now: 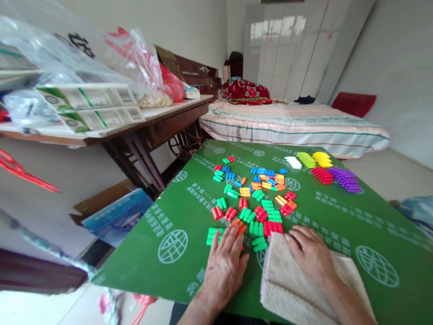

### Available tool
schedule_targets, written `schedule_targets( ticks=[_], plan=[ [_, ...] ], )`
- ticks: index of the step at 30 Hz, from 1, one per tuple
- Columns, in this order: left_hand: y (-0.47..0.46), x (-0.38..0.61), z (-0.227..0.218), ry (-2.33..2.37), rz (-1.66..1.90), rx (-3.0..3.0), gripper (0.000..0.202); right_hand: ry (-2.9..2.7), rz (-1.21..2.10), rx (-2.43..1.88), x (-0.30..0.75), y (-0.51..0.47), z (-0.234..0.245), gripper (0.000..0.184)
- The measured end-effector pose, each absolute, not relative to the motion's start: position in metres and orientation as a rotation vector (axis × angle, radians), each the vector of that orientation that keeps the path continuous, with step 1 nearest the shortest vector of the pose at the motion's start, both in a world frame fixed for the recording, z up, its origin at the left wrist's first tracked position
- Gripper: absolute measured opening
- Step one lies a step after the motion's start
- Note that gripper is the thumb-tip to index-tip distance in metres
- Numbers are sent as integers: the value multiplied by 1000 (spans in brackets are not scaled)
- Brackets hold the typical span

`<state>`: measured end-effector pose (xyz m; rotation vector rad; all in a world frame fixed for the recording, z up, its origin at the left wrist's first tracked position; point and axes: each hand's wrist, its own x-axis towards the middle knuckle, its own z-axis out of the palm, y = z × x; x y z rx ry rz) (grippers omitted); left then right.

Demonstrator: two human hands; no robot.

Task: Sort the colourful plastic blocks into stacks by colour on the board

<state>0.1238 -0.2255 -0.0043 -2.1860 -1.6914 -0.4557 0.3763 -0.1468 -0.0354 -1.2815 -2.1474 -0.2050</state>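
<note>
Near the near edge of the green desk [338, 216]: left hand [225, 264] palm down, fingers spread wide, gripping nothing, fingertips among the nearest of the loose plastic pieces [253, 198]. Just to its right, right hand [311, 255] also flat and open, pressed on a folded beige towel [287, 289] overhanging that same near edge. Loose pieces in red, green, blue and orange, scattered across the middle of the desk. Toward the far right corner, well apart from both hands, tidy stacks: white [292, 162], lime [307, 160], yellow [322, 159], red [322, 175], purple [345, 179].
</note>
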Motion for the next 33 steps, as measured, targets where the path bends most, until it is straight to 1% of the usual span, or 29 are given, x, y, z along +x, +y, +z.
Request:
schedule_targets(
  ticks=[3, 11, 24, 26, 31, 33],
  plan=[
    [-244, 124, -3, -1603, -484, -2109, 34, -2142, -201, -1282, 376, -147, -35, 37],
    [-271, 117, -9, -1615, -502, -2036, 27, -2157, -183, -1294, 376, -149, -30, 38],
    [-263, 113, -22, -1619, -418, -2007, 38, -2126, -163, -1337, 371, -149, -29, 34],
    [-265, 112, -25, -1654, -465, -2029, 38, -2127, -163, -1341, 372, -149, -30, 34],
    [-257, 106, -15, -1740, -769, -1983, 28, -2138, -147, -1328, 374, -149, -31, 32],
    [-245, 100, -6, -1720, -765, -1950, 28, -2138, -143, -1315, 374, -149, -31, 32]
  ],
)
